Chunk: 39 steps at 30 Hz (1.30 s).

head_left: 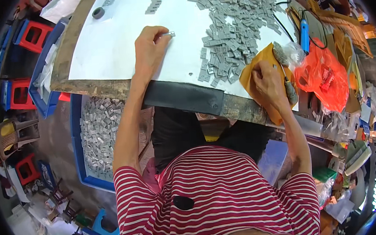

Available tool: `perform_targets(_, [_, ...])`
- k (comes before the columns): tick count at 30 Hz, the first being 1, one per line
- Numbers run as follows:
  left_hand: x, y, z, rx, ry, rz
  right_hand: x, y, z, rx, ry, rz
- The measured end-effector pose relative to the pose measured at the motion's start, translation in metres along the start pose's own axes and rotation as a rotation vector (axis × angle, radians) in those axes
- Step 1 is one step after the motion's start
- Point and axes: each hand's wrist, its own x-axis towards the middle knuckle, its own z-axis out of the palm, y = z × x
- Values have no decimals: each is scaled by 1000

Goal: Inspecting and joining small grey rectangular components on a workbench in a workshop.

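Note:
My left hand (149, 52) is over the white sheet (103, 49), thumb and fingers pinching one end of a small flat grey metal piece (171, 34). My right hand (268, 82) is over a mustard-yellow cloth or paper (247, 75) at the table's right front. Its fingers are curled together, and a tiny grey speck shows by the fingertips; I cannot make out what they hold. A large heap of similar grey pieces (234, 34) spreads between and beyond my hands. A short overlapping row of pieces (154, 3) lies farther back.
A dark tape roll (98, 12) lies at the far left of the sheet. Right of my right hand are a grey-ended tool (289, 89), a red plastic bag (326, 78) and a blue-handled tool (304, 35). A blue bin (79, 143) full of pieces stands below left.

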Motion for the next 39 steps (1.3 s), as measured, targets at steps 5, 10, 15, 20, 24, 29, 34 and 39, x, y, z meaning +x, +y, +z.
perform_targets(5, [35, -26, -6, 129, 80, 28, -1, 5, 3, 6, -25, 6])
perform_targets(10, [58, -55, -13, 265, 132, 24, -1, -5, 2, -51, 33, -89])
perform_targets(15, [66, -61, -13, 293, 122, 11, -2, -12, 1, -132, 2, -150])
perform_targets(20, [71, -67, -10, 314, 139, 49, -3, -6, 1, -13, 64, -168])
perform_targets(24, [73, -71, -9, 247, 141, 48, -5, -7, -7, 78, 184, -139])
perform_targets(29, [74, -68, -8, 230, 156, 54, -15, -3, -24, 531, 22, 259])
perform_targets(34, [69, -72, -12, 259, 150, 60, -24, -2, -35, 909, -74, 470])
perform_targets(39, [51, -44, 10, 285, 172, 306, -30, 6, -39, 907, -76, 492])
